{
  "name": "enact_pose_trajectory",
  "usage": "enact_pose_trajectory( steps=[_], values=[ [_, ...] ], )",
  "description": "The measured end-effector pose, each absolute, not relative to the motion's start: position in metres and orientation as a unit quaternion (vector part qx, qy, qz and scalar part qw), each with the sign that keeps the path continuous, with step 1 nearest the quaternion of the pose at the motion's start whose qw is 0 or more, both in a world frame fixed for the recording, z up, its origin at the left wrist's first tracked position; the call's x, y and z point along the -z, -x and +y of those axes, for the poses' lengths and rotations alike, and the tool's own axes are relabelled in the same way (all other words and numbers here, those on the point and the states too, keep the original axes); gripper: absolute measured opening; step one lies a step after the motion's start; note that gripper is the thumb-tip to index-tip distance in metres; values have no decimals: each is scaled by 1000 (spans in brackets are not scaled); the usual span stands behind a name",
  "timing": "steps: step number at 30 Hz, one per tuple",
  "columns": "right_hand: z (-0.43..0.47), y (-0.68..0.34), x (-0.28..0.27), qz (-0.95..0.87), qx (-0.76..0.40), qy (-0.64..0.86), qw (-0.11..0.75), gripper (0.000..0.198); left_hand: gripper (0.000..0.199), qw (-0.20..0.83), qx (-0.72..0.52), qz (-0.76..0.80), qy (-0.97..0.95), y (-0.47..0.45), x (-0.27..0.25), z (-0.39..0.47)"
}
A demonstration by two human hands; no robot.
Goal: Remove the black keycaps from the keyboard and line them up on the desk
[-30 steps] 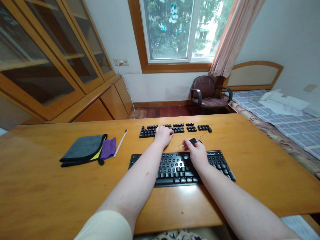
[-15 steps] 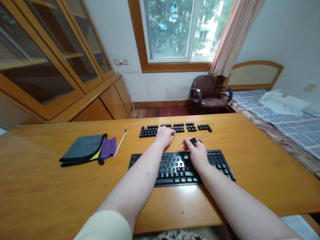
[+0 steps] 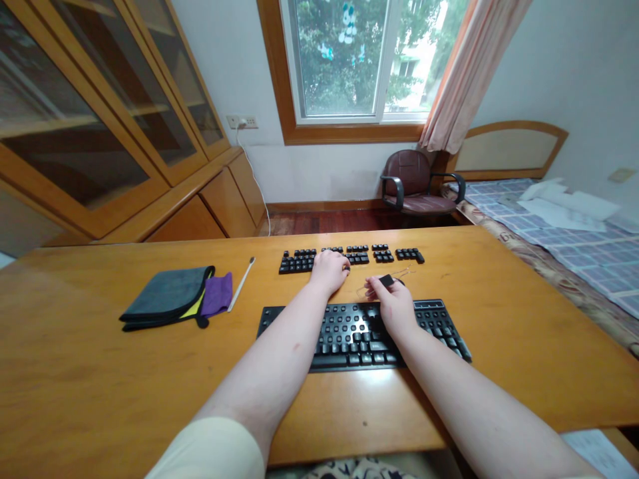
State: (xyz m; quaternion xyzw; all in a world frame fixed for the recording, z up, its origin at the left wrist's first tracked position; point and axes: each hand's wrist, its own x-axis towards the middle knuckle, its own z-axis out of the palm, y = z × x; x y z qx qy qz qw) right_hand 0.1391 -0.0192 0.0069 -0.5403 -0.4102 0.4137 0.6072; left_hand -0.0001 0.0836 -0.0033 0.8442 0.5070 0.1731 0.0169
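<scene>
My left hand (image 3: 329,271) is over the rows of loose black keycaps (image 3: 297,262), its fingers closed on a small dark keycap (image 3: 347,268) at the fingertips. Just right of it, my right hand (image 3: 392,299) grips a keycap puller with a black handle (image 3: 386,281). Thin wires stick out from both ends of the puller. Below both hands lies a black keyboard (image 3: 344,359); its upper rows have bare switch posts, while lower rows and the right-hand block carry keycaps. My forearms hide parts of the keyboard.
A folded grey cloth (image 3: 167,293) lies on the wooden desk (image 3: 100,386) at left, with a purple cloth (image 3: 217,295) and a white-handled brush (image 3: 241,285) beside it. Beyond the desk are a chair (image 3: 409,179) and a bed (image 3: 554,219). A glass-door cabinet (image 3: 170,186) stands at left.
A dark keycap now shows at my left fingertips. My right hand stays in place with the puller.
</scene>
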Motion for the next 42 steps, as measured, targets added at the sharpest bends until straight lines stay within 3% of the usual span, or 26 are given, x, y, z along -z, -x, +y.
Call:
enact_pose_trajectory(
  steps=[42],
  values=[
    [-21,-138,-12,-410,-417,547,600,36,11,19,-179,567,-804,3,6,86]
  ],
)
